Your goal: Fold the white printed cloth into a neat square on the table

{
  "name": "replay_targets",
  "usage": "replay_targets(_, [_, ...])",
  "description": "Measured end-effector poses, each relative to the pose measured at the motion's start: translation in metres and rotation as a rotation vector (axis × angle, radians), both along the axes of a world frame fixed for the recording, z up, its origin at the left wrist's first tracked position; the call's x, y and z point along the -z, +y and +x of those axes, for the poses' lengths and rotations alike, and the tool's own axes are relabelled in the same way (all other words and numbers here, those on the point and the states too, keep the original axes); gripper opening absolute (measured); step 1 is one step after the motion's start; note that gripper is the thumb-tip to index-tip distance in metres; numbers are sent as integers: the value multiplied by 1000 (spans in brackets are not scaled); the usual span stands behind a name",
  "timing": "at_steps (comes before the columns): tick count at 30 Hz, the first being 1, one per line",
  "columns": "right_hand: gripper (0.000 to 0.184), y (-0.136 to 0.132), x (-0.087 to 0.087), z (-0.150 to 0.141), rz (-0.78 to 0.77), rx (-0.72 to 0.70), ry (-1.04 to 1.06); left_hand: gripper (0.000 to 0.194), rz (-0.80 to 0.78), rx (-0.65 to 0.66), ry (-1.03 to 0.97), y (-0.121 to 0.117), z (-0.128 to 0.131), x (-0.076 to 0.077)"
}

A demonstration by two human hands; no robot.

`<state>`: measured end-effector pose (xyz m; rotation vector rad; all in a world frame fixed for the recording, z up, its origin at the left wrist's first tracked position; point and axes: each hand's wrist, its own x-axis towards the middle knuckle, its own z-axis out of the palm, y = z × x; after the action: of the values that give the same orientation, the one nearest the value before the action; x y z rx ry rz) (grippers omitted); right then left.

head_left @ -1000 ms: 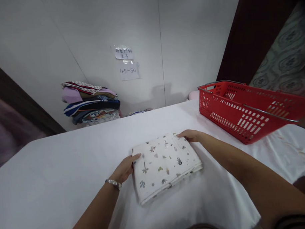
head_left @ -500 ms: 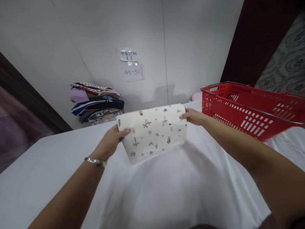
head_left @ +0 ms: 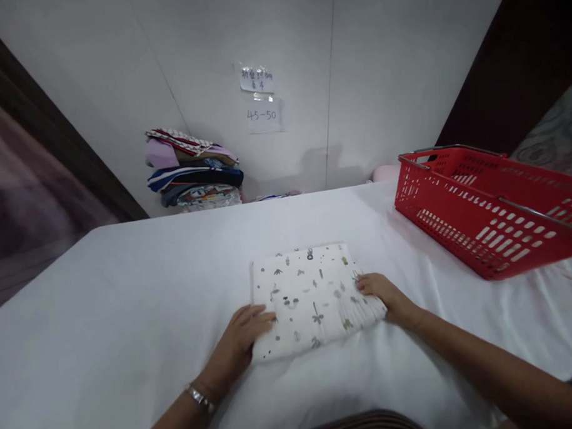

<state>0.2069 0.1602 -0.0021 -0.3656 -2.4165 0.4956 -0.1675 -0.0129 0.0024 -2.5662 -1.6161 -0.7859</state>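
A folded white cloth (head_left: 308, 301) with small grey, green and brown prints lies on the white-covered table in front of me. My left hand (head_left: 247, 331) holds its near left edge, fingers curled over the top; the thumb is hard to see. On the right side, my right hand (head_left: 380, 292) grips the edge, and the fabric is puckered beside the fingers. The cloth's near half looks thicker, with a fold line across the middle. A silver bracelet (head_left: 200, 398) circles my left wrist.
A red plastic basket (head_left: 459, 215) with metal handles stands on the white sheet (head_left: 153, 307) at right. Stacked folded clothes (head_left: 195, 171) sit beyond the table's far edge, against the wall. Two paper notes (head_left: 262, 115) are taped there. A pink item (head_left: 386, 173) shows behind the basket.
The cloth was held up by both hands as a single panel; now it lies on the table nearer to me, folded over. Both hands have come down and closer. The view has shifted slightly.
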Motion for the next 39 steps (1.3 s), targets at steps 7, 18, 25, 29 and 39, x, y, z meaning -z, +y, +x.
replay_targets(7, [35, -6, 6, 20, 66, -8, -172, 49, -127, 1, -53, -23, 2, 5])
replay_targets(18, [38, -17, -46, -41, -127, 178, -117, 27, -162, -575, -438, 53, 15, -38])
replay_targets(25, [32, 18, -18, -76, -168, 215, -240, 28, -157, -441, -96, 112, 24, -26])
replay_targets(29, [30, 62, -11, -74, -130, 432, -195, 25, -168, -444, -17, 126, 20, -24])
replay_targets(39, [16, 86, -23, -85, -81, 465, -401, 14, -161, -382, -65, 138, 20, -28])
